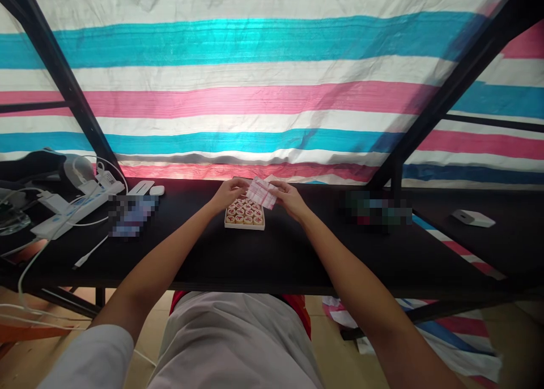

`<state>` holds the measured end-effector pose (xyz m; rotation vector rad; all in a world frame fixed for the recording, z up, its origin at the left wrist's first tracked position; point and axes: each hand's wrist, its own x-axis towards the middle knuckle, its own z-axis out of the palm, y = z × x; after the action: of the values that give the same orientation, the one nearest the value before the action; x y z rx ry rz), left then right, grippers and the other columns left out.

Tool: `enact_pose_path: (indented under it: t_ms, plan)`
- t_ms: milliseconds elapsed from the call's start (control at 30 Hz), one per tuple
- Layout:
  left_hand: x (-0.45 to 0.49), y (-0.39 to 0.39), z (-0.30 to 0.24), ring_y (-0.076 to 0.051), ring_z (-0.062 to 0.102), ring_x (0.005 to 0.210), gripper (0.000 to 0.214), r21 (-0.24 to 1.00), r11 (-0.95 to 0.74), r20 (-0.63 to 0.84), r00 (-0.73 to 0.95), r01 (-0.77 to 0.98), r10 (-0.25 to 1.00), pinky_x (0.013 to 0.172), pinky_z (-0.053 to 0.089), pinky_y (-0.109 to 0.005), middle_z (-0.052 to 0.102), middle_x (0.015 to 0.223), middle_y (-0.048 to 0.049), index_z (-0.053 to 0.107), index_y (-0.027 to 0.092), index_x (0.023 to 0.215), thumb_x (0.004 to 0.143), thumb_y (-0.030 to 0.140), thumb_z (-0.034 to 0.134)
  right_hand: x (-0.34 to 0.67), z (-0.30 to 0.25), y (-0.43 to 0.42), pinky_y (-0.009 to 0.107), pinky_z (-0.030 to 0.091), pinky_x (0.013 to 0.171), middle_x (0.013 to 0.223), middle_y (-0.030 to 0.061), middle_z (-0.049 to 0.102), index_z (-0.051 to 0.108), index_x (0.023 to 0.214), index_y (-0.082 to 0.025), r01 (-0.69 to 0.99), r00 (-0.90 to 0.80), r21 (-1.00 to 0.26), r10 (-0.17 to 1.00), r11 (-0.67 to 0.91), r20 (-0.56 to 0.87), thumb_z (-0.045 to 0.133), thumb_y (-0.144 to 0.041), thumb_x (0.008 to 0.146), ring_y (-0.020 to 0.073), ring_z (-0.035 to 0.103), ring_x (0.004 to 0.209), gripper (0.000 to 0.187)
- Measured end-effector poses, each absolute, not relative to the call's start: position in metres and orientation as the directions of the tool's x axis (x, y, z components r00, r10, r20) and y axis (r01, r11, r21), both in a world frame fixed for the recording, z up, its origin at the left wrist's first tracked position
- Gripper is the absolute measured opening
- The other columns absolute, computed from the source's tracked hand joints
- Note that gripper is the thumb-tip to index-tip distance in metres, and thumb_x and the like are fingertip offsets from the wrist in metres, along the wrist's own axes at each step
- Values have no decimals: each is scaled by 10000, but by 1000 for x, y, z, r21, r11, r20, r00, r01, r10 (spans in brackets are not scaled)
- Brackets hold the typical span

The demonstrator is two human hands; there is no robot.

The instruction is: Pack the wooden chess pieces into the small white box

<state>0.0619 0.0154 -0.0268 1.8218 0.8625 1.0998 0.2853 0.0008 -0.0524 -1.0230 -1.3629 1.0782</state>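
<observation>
A small white box sits on the black table, holding rows of round Chinese chess pieces with red characters. Above its far part is a folded white sheet with red lines, which looks like a paper chessboard. My right hand pinches the sheet by its right side. At the left edge of the sheet, the fingers of my left hand are closed on it, over the box's far left corner. The sheet and my hands hide the back of the box.
A white power strip with plugs and cables lies at the left, near a loose white cable end. Blurred items lie on both sides. A white adapter is far right. Black frame bars and a striped tarp stand behind.
</observation>
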Motion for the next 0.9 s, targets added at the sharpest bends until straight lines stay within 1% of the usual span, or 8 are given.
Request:
enact_pose_path:
  t_ms: [167,300,400,500,633,700,767,900]
  plan:
    - [42,32,-37,-171,584,843,249,632,-554,497,265,542,826,802,491,-309,599,930,-60,624,172,1020,805,177,500,314,-66,18,331,514,695,906,71,668,554,1160,-141,330,174,-926,952,186,254,565,-382,750,192,626,768,476]
    - [29,42,-52,-225,552,1009,256,444,-537,397,380,718,836,954,422,-354,563,1065,-99,658,162,1010,840,262,493,331,-75,24,353,461,858,983,95,669,606,1133,-148,647,265,-758,907,83,327,557,-308,756,223,609,905,412]
    - [27,47,-59,-217,557,1020,284,420,-540,306,447,729,841,958,419,-324,549,1090,-96,678,168,976,869,316,461,335,-82,28,340,426,920,1086,117,649,577,1192,-137,700,255,-712,913,52,317,560,-298,767,224,590,994,455]
    - [29,46,-60,-213,563,999,301,396,-551,299,465,734,834,934,431,-318,548,1076,-96,680,164,984,874,321,448,335,-86,31,336,427,927,1251,154,565,435,1341,-124,676,219,-732,924,87,313,579,-335,769,224,585,1034,627]
    - [32,44,-59,-217,558,1010,313,372,-570,300,486,733,821,923,435,-313,549,1051,-93,682,167,981,883,314,424,331,-84,29,394,370,999,1403,174,407,371,1383,-132,762,206,-635,881,129,426,556,-314,781,263,460,1218,656]
    - [31,43,-58,-215,559,1004,312,374,-566,291,487,735,824,918,435,-310,546,1050,-92,681,173,980,884,322,424,328,-79,25,400,339,1026,1365,171,443,477,1302,-124,817,182,-561,862,134,472,529,-277,791,266,417,1250,536]
    - [30,42,-57,-214,566,983,317,379,-553,275,480,742,833,903,439,-313,541,1065,-91,679,180,987,884,341,426,325,-72,21,377,352,1013,1274,165,518,581,1177,-121,848,148,-510,860,143,488,507,-251,799,259,462,1193,406]
    - [31,38,-53,-208,583,919,322,356,-514,248,452,780,857,844,454,-303,541,1087,-82,681,200,973,882,378,429,312,-60,10,312,442,861,997,98,654,662,998,-154,855,32,-487,921,176,389,494,-262,824,201,594,899,265]
